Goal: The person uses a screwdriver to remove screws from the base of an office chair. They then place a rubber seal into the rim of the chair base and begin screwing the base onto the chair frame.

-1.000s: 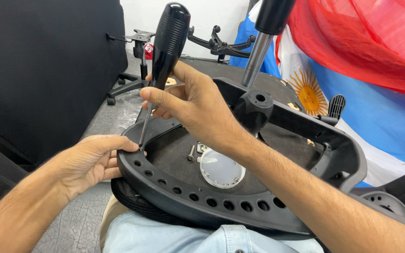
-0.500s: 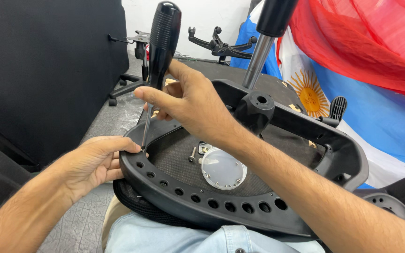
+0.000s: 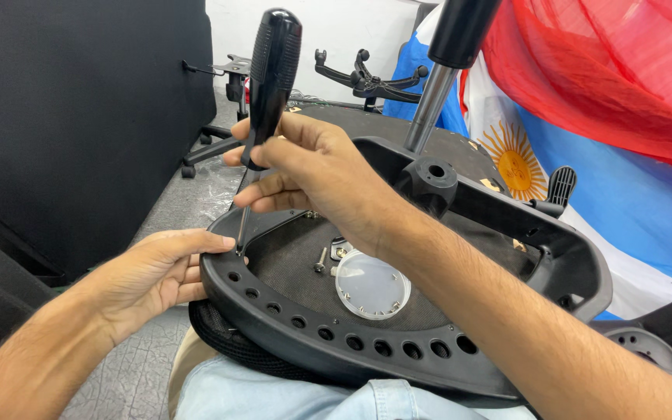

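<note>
An upturned black chair seat (image 3: 398,350) rests on my lap, its rim lined with several round holes. My right hand (image 3: 316,175) grips a black-handled screwdriver (image 3: 270,78), held nearly upright with its tip at a hole on the rim's left end. My left hand (image 3: 153,272) holds the left edge of the rim, its fingertips right beside the tip. A clear round lid (image 3: 372,285) with small screws lies on the seat's underside, and a loose bolt (image 3: 320,260) lies just left of it. A gas-lift column (image 3: 437,85) rises from the seat's mechanism.
A black panel (image 3: 79,117) stands at the left. A chair base with casters (image 3: 219,140) and black armrest parts (image 3: 367,78) lie on the grey floor behind. Red, blue and white flag cloth (image 3: 600,124) hangs at the right. A black lever knob (image 3: 560,187) sticks up.
My right hand has slid a little down the screwdriver and shifted its grip, and the handle stands more upright. My left hand has stayed on the rim.
</note>
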